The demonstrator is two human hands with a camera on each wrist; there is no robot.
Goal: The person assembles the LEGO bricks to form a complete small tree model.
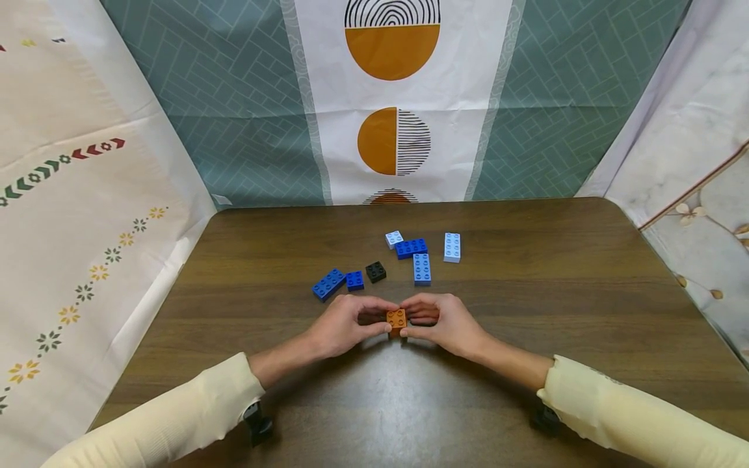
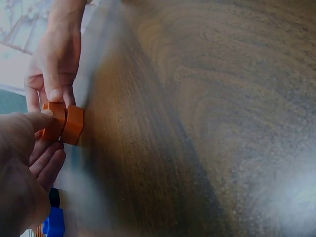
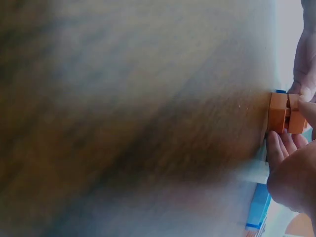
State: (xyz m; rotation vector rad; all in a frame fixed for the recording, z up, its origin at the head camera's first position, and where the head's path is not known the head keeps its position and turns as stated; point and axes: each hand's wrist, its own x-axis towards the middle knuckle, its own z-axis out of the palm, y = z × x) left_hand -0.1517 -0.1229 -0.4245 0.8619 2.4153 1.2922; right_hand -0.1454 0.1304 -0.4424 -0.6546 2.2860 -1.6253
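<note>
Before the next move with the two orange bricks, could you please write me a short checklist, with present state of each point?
1. Left grip on the upper orange brick: ok, touching.
2. Right grip on the same brick: ok, touching.
3. Upper brick fully seated on the lower orange brick: not ok, a gap shows.
4. Lower brick flat on the table: cannot tell.
5. Black brick apart from both grips: ok.

Dark wood-grain table (image 1: pixel 526 292), rounded far corners; behind table, teal-and-white cloth (image 1: pixel 398 93) with ochre half-circles; left of table, cream cloth (image 1: pixel 70 253) with flower motifs; right of table, pale floral cloth (image 1: pixel 696 149); glare (image 1: pixel 392 416) on table's near part.
</note>
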